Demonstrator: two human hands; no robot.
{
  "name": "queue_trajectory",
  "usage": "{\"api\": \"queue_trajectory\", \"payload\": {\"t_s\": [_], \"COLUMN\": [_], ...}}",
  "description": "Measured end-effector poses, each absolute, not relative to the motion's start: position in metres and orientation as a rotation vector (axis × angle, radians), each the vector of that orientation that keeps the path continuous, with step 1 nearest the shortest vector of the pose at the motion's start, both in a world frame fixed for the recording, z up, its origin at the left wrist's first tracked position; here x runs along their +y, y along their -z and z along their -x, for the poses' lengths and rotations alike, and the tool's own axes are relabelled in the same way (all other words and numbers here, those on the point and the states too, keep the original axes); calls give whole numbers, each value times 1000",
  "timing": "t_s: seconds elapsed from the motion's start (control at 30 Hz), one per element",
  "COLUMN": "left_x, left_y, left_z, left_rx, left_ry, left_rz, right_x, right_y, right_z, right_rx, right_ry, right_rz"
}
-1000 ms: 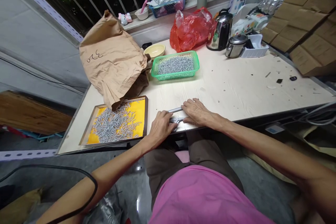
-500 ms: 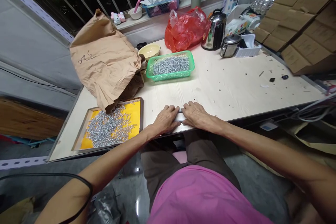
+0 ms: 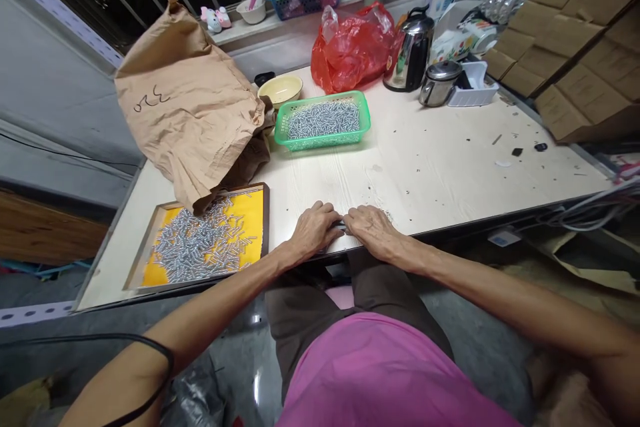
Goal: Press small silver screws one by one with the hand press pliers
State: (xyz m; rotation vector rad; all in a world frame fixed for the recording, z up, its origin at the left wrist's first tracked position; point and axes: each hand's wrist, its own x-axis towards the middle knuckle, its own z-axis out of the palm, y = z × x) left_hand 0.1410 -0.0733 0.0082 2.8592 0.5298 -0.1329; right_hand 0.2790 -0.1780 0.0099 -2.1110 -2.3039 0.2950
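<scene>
At the table's front edge, my left hand (image 3: 315, 227) and my right hand (image 3: 373, 230) are closed side by side on one narrow grey piece (image 3: 342, 225). Only a thin part of it shows between the fingers, so its kind cannot be made out. To the left lies a shallow tray (image 3: 266, 220) with a yellow bottom and many small silvery metal pins (image 3: 200, 247) strewn over it. Farther back, a green plastic basket (image 3: 323, 141) holds more of the same small metal pieces.
A large brown paper bag (image 3: 190, 107) leans over the tray's back edge. Behind the basket are a cream bowl (image 3: 281, 90), a red plastic bag (image 3: 350, 53), a kettle (image 3: 410, 50) and a metal pot (image 3: 440, 83). Cardboard boxes (image 3: 570, 47) stand at the right.
The grey piece has turned between my hands and shows less of its flat face. My right hand has moved slightly down and toward me. The view has shifted a little.
</scene>
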Motion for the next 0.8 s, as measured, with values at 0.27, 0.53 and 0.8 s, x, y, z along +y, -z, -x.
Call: {"api": "queue_trajectory", "payload": {"t_s": [0.27,0.53,0.8], "left_x": [-83,-144,-157], "left_y": [-2,19,18], "left_z": [-132,-125,-128], "left_rx": [665,598,643], "left_ry": [-100,-362,-390], "left_rz": [-2849,-2688,-2581], "right_x": [-168,-145,-116], "right_y": [-11,-6,4], "right_z": [-308,-314,-316], "right_rx": [-2296,-2284,-2288], "right_ry": [-233,-150,85], "right_rz": [1981,2102,2087]}}
